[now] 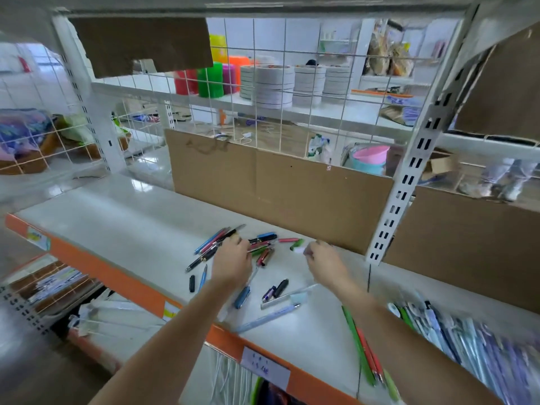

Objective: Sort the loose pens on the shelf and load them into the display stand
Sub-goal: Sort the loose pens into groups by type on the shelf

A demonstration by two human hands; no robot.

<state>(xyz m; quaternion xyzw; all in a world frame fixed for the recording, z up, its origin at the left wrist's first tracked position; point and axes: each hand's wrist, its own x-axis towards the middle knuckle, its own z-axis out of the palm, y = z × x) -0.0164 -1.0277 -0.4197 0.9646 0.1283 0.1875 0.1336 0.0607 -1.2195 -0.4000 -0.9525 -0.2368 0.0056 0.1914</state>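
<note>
Loose pens [263,247] of several colours lie scattered on the white shelf [122,229]. My left hand [232,261] reaches into the pile, its fingers curled round a bunch of pens [217,244] that fan out to the upper left. My right hand [323,260] sits to the right of the pile and pinches a small pale piece [298,249] at its fingertips. A green cap or short marker [296,244] lies just beyond that hand. Closer to me lie a light blue pen [267,318], a blue pen [242,296] and a black cap [281,287]. No display stand is in view.
A cardboard sheet [280,188] lines the back of the shelf. Green and red pens [362,349] lie near the orange front edge [117,276]. A blurred heap of packaged pens [467,343] fills the right. A white upright [409,171] stands behind my right hand.
</note>
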